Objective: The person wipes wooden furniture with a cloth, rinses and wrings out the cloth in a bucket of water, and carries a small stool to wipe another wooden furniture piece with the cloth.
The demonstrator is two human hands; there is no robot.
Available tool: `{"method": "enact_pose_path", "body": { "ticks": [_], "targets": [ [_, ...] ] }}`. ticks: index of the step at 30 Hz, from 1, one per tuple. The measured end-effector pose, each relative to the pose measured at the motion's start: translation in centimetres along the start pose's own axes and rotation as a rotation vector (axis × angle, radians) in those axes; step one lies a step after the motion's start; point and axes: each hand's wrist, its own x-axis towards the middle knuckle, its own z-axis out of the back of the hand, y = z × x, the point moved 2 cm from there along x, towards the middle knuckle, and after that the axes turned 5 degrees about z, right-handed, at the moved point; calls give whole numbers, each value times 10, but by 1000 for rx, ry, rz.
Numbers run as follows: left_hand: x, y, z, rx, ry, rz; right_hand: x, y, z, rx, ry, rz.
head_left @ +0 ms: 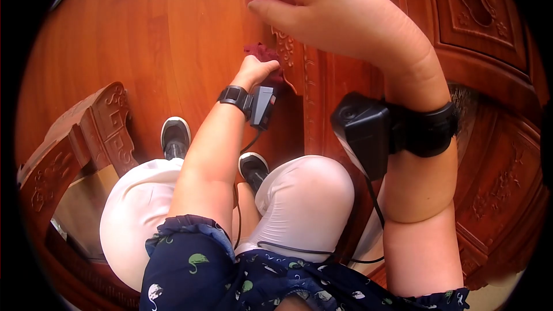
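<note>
My left hand (256, 71) reaches down beside the carved side of a reddish-brown wooden cabinet (294, 63). Its fingers are closed on a dark red cloth (262, 52), which bunches out past the knuckles near the cabinet's lower edge. Higher and closer to the camera is my right hand (288, 0), over the cabinet. Its fingers curl loosely in toward the thumb around a dark hollow, and I see nothing held in it. The far side of that hand is hidden.
A carved wooden chair (101, 132) stands to the left on the wooden floor (173, 40). Carved cabinet panels (489, 8) rise on the right. Black straps with devices (368, 132) sit on both arms, their cables (311, 250) crossing my lap. My dark shoes (175, 137) rest below.
</note>
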Motion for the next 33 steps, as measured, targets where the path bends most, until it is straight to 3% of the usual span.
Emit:
{"method": "enact_pose_path", "body": {
  "ticks": [3, 5, 6, 9, 12, 14, 16, 18, 20, 22, 23, 25, 28, 30, 33],
  "targets": [
    [28, 11, -3, -264, 12, -135, 2, 0, 0, 9, 14, 26],
    [39, 11, 0, -245, -58, -349, 8, -10, -5, 28, 51, -26],
    [50, 10, 1, -245, -59, -354, 11, -14, -7, 38, 91, -73],
    [58, -3, 12, 10, -280, -568, 4, 0, -1, -16, 25, 5],
    [48, -17, 17, 31, -286, -608, 13, -8, -5, -14, 114, -104],
    [23, -28, 18, -133, -225, -602, 15, -6, -4, 3, 131, -138],
    [25, -25, 15, -335, -117, -406, 11, -6, -4, 21, 149, -178],
    [35, -19, 17, -245, -91, -364, 1, -3, -3, -43, -23, 98],
    [46, -9, 13, -153, -67, -330, 4, -13, -13, 20, -21, 44],
    [56, 7, 5, -307, 71, -162, 10, -14, -11, 82, -15, 2],
    [57, 17, 1, -376, 58, -269, 13, -9, -7, 52, 41, -56],
    [46, 25, -1, -290, 13, -185, 13, -7, -4, 21, 94, -109],
    [-4, 5, 2, -164, -63, -76, 12, -9, -3, 46, 100, -10],
    [-13, 3, 1, -180, 90, 214, 15, -12, -8, -74, 122, -40],
    [-21, 10, -3, -263, 194, 176, 9, -26, -20, -133, 39, -87]
  ]
}}
